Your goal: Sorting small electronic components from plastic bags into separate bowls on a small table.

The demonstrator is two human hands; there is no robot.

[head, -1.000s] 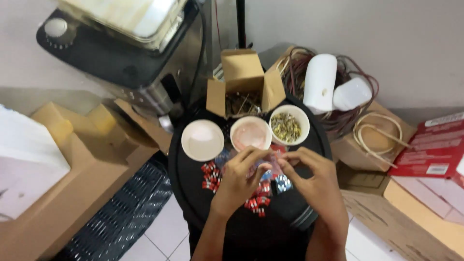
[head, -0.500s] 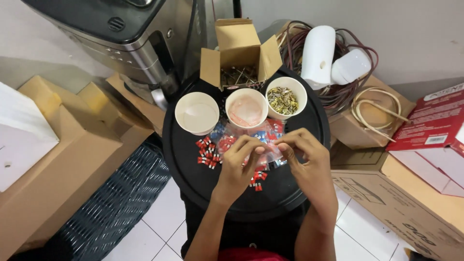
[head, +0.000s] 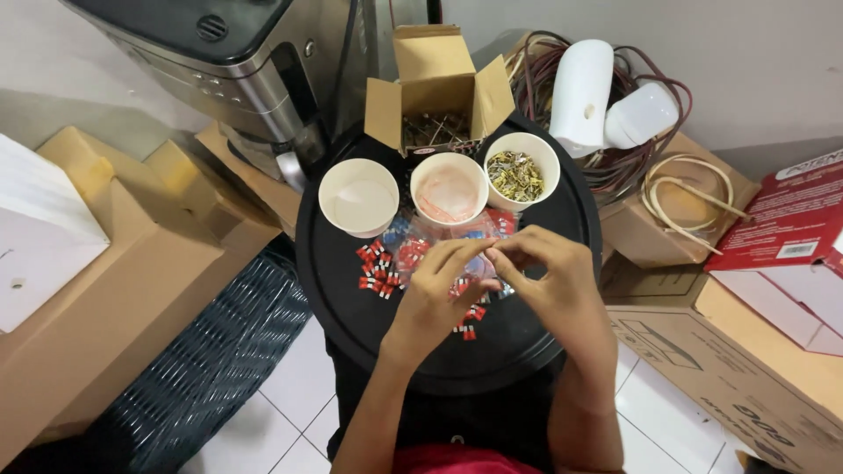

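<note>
Since half a second ago both hands have barely shifted; they stay together over the middle of the round black tray surface (head: pixel 351 290), fingertips meeting. The view sits slightly closer to the tray than before.

Left hand (head: pixel 435 294): fingers curled, thumb and forefinger pinched toward the right hand. Right hand (head: pixel 553 281): fingers bent, tips closed against the left hand's. Something small is pinched between them, too small to identify; which hand actually has hold of it I cannot tell.

Under and just left of the hands: scattered small red-and-blue plastic connector pieces (head: pixel 376 268) lying on the tray, some hidden by the hands.

Behind the hands, a row of three white paper cups, touching or nearly so: left cup (head: pixel 358 195) looks empty, middle cup (head: pixel 449 189) has a pinkish interior, right cup (head: pixel 522 168) holds small metallic bits. Behind those, an open brown cardboard box (head: pixel 437 83) holding thin metal pins.

Around the tray: steel-and-black appliance (head: pixel 237 61) upper left, white plastic device (head: pixel 580 92) on coiled dark-red cable upper right, large cardboard cartons (head: pixel 114 290) left.
</note>
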